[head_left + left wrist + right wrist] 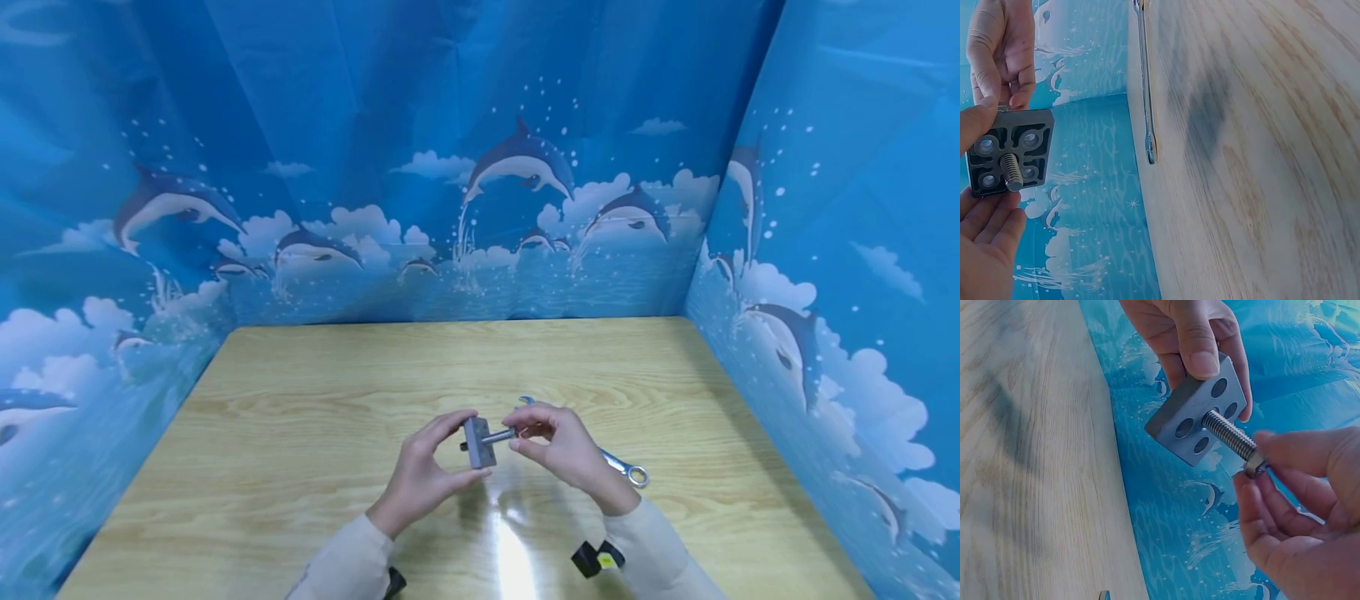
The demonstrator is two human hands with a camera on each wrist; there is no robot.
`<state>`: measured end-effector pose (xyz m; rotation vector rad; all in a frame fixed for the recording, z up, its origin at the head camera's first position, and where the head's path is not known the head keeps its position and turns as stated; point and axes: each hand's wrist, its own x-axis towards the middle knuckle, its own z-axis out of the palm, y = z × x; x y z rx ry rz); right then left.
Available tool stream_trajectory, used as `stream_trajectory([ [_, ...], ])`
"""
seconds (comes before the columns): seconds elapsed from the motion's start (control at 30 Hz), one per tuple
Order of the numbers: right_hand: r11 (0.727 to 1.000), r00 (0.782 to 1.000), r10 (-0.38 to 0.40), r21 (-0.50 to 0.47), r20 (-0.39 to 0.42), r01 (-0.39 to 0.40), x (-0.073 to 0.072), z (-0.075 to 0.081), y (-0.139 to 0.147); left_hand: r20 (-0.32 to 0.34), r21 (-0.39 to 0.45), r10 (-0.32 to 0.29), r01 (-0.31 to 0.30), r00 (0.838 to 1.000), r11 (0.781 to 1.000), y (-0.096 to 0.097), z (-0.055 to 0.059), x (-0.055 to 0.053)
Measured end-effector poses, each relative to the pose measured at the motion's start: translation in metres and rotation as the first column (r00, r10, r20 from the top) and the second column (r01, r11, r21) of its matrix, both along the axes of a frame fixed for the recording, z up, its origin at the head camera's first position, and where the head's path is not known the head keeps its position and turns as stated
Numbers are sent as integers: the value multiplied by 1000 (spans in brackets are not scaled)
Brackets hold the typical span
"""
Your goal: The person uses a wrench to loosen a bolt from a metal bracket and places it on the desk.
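A grey square plate (479, 443) with several holes is held above the table by my left hand (429, 467), thumb and fingers on opposite edges. Through its middle runs a threaded bolt (1230, 435), whose tip pokes out of the ribbed face of the plate (1010, 150) in the left wrist view. My right hand (558, 443) pinches the bolt's head end (1255, 465) between thumb and fingers. Beneath the right hand, a combination wrench (626, 468) lies on the table, its middle hidden by that hand in the head view.
The wood-grain table (300, 392) extends around both hands. A blue curtain with dolphins (360, 167) hangs behind it and along both sides. Each wrist wears a small black camera mount, such as the right one (596, 558).
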<state>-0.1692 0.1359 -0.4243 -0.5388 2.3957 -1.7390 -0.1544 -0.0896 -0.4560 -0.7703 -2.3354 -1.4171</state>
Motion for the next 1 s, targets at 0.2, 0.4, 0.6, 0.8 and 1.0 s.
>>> stream_trajectory([
  [0.2,999,993,-28,33,117,24,-2,0,1,-22,5,10,-10,1000,1000,0,1,-1],
  [0.4,1000,978,-3,9,209,1,-5,-4,1,0,-2,15,-15,1000,1000,0,2,-1],
  [0.6,1000,975,-15,24,221,10,-6,-4,0,-6,-3,9,-9,1000,1000,0,1,-2],
  [0.8,1000,981,11,19,195,-15,-3,1,1,1,-15,11,-11,1000,1000,-1,-1,0],
  [1.0,999,991,-7,39,135,2,-1,1,0,13,-7,10,-10,1000,1000,-2,-2,1],
])
